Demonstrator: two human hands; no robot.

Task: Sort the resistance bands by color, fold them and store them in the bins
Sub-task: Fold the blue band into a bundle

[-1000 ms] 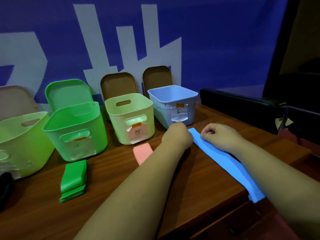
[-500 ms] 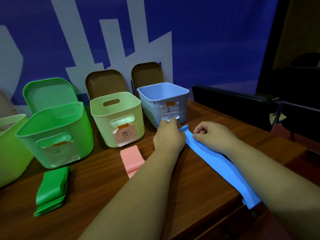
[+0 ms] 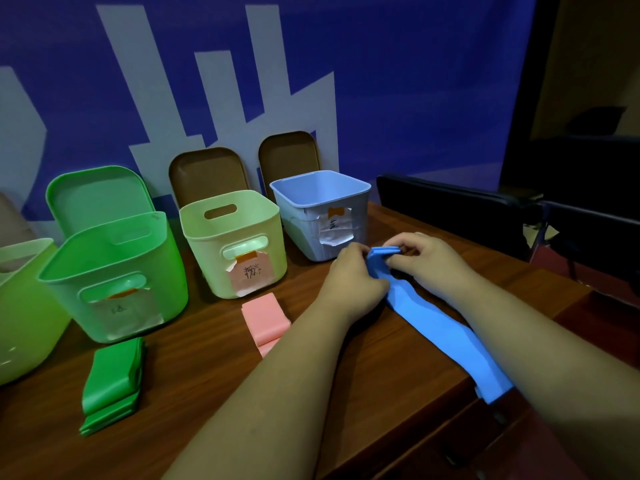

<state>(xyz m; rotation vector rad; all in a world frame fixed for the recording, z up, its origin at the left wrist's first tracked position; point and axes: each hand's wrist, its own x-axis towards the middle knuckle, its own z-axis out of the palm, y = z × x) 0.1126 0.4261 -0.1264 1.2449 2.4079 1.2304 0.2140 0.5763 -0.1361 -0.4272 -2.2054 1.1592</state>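
A long blue band (image 3: 440, 327) lies across the wooden table (image 3: 207, 368), its near end hanging over the front right edge. Its far end is doubled over into a small fold, pinched between my left hand (image 3: 349, 275) and my right hand (image 3: 429, 258), just in front of the blue bin (image 3: 360, 192). A folded pink band (image 3: 265, 320) rests before the pale green bin (image 3: 194, 220) with a pink label. A folded green band (image 3: 112, 382) lies before the bright green bin (image 3: 69, 261).
Another light green bin (image 3: 20, 306) stands at the far left. Brown lids (image 3: 207, 171) and a green lid (image 3: 97, 195) lean on the blue and white backdrop behind the bins. A dark chair (image 3: 467, 209) stands off the table's right side.
Both hands have lifted the blue band's far end off the table and doubled it over into a fold. The view has shifted a little to the right.
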